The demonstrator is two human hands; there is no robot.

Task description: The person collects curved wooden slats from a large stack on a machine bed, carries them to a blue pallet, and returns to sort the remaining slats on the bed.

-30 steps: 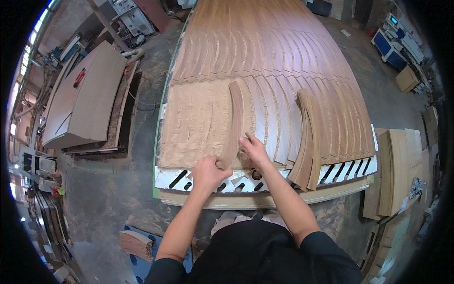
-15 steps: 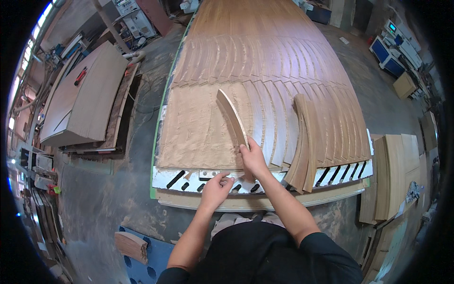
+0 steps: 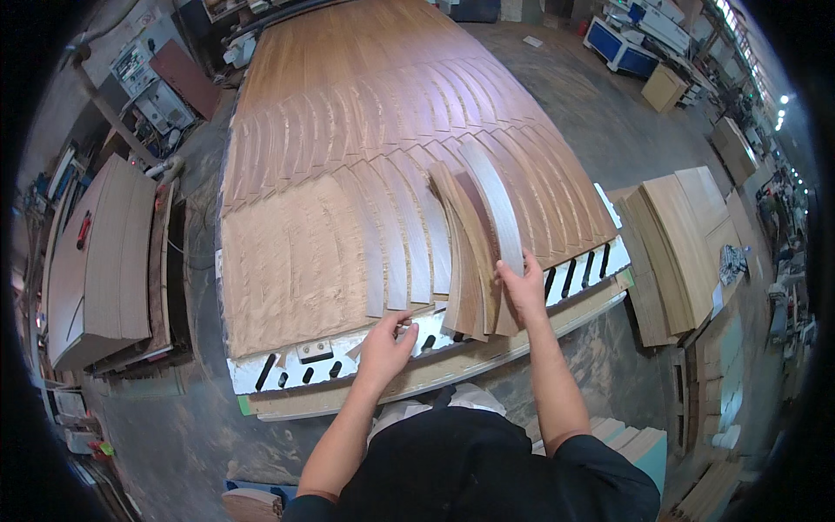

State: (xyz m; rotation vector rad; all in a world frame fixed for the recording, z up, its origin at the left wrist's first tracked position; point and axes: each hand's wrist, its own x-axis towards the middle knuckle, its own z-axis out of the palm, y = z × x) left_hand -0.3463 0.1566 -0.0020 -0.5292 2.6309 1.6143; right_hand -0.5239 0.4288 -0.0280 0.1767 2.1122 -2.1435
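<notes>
Curved wooden strip (image 3: 494,202), a long, gently arced piece with a smooth brown veneered face, lies tilted on a small stack of like pieces (image 3: 465,261) near the front edge of the cutting bed (image 3: 435,344). Its near end is pinched by the right hand (image 3: 524,291), fingers wrapped closed on the strip's lower tip. The left hand (image 3: 385,341) rests at the bed's front edge with fingers loosely curled on the near end of a flat-lying strip (image 3: 393,252); whether it truly grips that end cannot be told.

The large sheet (image 3: 365,104) covering the bed is glossy brown and scored into many parallel arcs, each outlining a strip still lying in place. To the left, a pale, rough, fibrous area of bare underlay board (image 3: 291,261) shows where the surface is uncovered; its grain is matte and streaked. The bed's white front margin carries dark oblong slots, partly hidden by the hands and the stack.

A pile of curved light-wood panels (image 3: 678,239) sits to the right, just beside the bed. A second stack of bowed panels (image 3: 100,252) stands well apart on the left. Machines and crates at the far rim are bent by the lens and too small to identify. The person's dark shirt (image 3: 487,470) hides the floor directly below.
</notes>
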